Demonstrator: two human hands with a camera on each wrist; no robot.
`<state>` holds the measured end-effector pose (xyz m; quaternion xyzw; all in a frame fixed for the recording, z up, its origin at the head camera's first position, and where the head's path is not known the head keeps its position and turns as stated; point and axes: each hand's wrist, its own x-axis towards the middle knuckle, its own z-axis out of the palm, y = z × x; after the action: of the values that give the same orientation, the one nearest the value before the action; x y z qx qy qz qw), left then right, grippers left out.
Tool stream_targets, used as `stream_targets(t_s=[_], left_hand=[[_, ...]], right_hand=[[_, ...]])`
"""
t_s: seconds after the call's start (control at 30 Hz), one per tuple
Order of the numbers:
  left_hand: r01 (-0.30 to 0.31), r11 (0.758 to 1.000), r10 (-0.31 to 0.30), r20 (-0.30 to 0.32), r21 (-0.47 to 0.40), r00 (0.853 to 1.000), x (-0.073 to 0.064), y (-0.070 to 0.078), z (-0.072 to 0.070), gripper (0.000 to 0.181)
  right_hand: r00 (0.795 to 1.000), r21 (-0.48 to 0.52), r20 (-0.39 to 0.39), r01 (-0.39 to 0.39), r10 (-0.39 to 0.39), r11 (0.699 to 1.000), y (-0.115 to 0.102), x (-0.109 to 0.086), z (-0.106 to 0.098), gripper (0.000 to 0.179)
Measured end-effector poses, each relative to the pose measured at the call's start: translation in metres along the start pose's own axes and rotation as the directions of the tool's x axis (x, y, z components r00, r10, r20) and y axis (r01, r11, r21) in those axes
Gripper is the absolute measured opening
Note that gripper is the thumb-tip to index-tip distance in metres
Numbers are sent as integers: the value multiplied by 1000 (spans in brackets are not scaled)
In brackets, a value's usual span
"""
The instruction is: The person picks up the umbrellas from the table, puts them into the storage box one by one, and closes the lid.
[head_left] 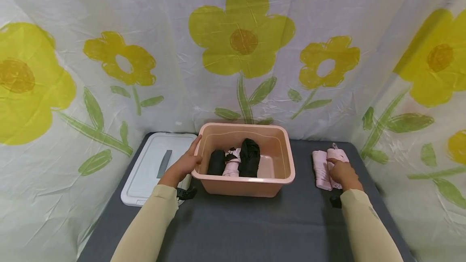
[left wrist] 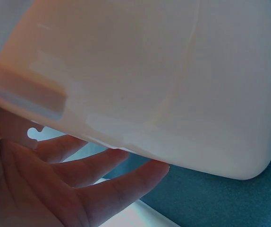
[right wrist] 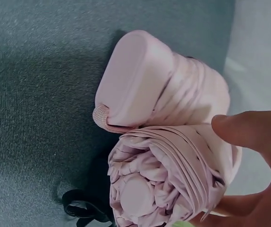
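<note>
A white sheet (head_left: 174, 104) printed with yellow flowers hangs around three sides of a dark grey tabletop (head_left: 255, 225). On it stands a peach tub (head_left: 236, 188), with a white lid (head_left: 143, 181) flat to its left. The left hand (head_left: 183, 165) spreads its fingers against the tub's outer wall; its thumb's hold is hard to tell. The right hand (head_left: 344, 174) grips the rightmost of two pink folded umbrellas (head_left: 336, 155) lying right of the tub.
</note>
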<state>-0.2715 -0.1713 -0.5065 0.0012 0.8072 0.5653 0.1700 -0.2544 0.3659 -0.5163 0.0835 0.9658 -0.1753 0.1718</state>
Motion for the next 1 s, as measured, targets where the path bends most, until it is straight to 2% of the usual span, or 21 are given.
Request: stream_targets(t_s=[0.17, 0.3, 0.43, 0.63, 0.77, 0.9, 1.0], left_hand=[[10, 1000, -10, 13, -3, 1000, -10, 12, -1, 90], [11, 1000, -11, 25, -2, 1000, -19, 22, -1, 90], [13, 1000, -13, 18, 2, 1000, -16, 16, -1, 90], [-18, 1000, 18, -5, 12, 1000, -8, 2, 1, 91], [-26, 1000, 26, -5, 11, 1000, -4, -2, 2, 91], [-22, 1000, 22, -6, 4, 1000, -3, -3, 1, 90], [-16, 1000, 16, 3, -7, 1000, -10, 8, 0, 90]], right_hand=[[999, -41, -16, -28, 27, 999, -5, 1, 5, 49], [993, -37, -109, -44, 40, 998, -6, 2, 12, 49], [982, -41, -188, -40, 31, 998, -4, 4, 21, 47], [967, -38, -253, -19, 8, 999, -2, 4, 27, 39], [966, -29, -258, -13, 5, 1000, 0, 5, 28, 39], [976, -8, -216, -14, 12, 1000, 2, 7, 26, 38], [986, -1, -166, -18, 18, 1000, 4, 10, 22, 42]])
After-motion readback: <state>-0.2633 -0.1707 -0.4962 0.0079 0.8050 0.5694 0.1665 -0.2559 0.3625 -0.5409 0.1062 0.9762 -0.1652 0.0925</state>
